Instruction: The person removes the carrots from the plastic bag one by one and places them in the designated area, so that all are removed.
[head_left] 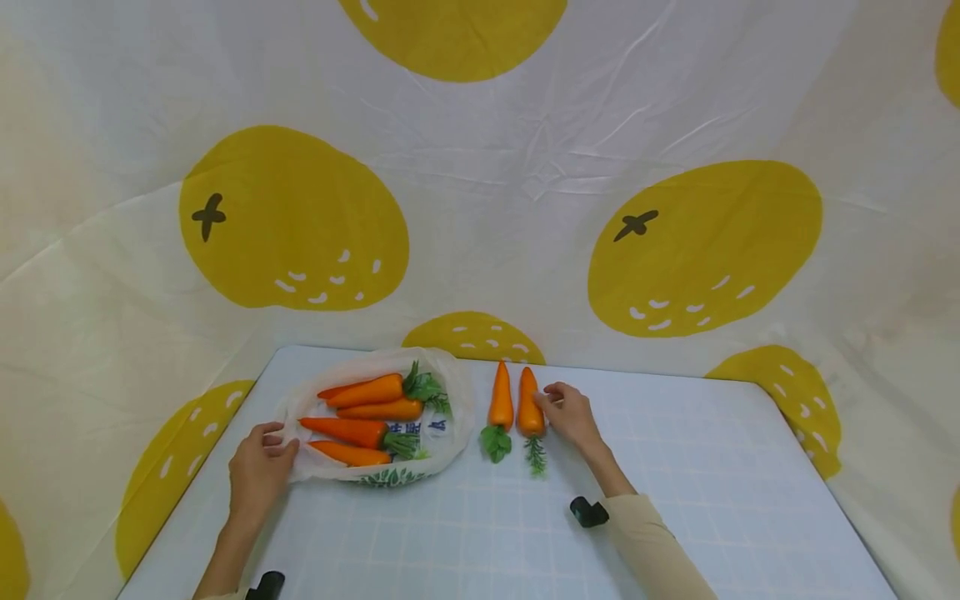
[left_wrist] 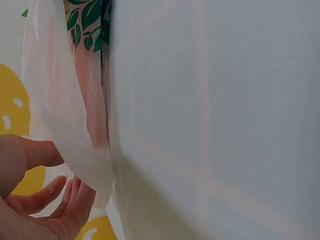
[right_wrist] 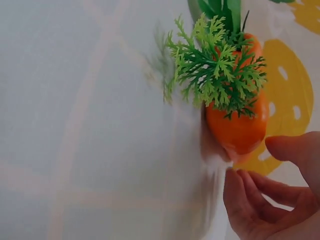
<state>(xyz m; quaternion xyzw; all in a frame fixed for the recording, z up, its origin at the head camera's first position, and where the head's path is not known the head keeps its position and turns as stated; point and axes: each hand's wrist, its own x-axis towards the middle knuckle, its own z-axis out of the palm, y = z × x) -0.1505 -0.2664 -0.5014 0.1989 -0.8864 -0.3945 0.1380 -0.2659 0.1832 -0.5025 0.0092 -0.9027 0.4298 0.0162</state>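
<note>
On the left, a white plastic bag (head_left: pixel 453 433) lies spread with its rim up around several orange carrots (head_left: pixel 345 431). My left hand (head_left: pixel 258 475) is at the bag's left edge; in the left wrist view, the thumb and fingers of this hand (left_wrist: pixel 45 195) curl around the thin white plastic (left_wrist: pixel 82 150). Right of the bag, two carrots lie side by side, tips away from me: one with broad leaves (head_left: pixel 501 400), one with feathery leaves (head_left: pixel 531 408). My right hand (head_left: pixel 573 417) is beside the feathery-leaved one. The right wrist view shows this hand (right_wrist: pixel 275 195) with thumb and fingers apart by that carrot (right_wrist: pixel 235 127).
The pale table (head_left: pixel 675 467) has a faint grid pattern. Behind and beside it hangs a white cloth (head_left: pixel 495 233) printed with large yellow fruit. Black devices are on both wrists, the right one (head_left: pixel 588 512) above the table's near part.
</note>
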